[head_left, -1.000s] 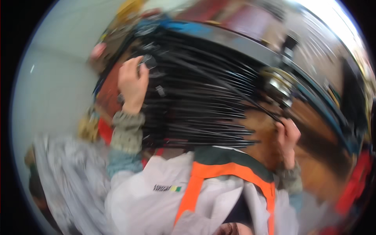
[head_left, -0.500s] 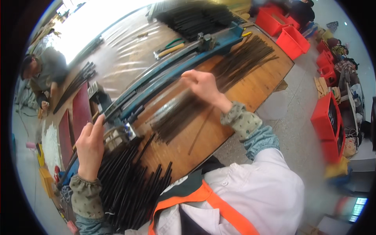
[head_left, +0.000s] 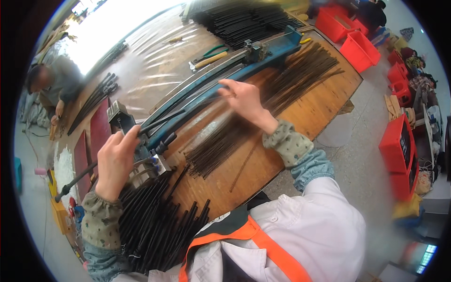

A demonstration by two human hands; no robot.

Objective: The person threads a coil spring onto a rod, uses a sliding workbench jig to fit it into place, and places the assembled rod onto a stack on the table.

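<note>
My left hand (head_left: 116,162) grips a black rod (head_left: 162,122) slanting up toward the blue rail (head_left: 270,60), fingers closed round it and its middle hidden by my fist. My right hand (head_left: 243,101), thumb and fingertips pressed together, pinches a thin spring (head_left: 228,97) whose far end fades into blur above the spring pile (head_left: 213,150) on the table (head_left: 305,117). At lower left, my sleeve (head_left: 102,221) covers the edge of the heaped tubes (head_left: 155,211).

Black rod (head_left: 164,121), gripped a second ago by right hand (head_left: 246,101), is now held in left hand (head_left: 115,162). Thin spring (head_left: 230,96) is now pinched in right hand.
</note>
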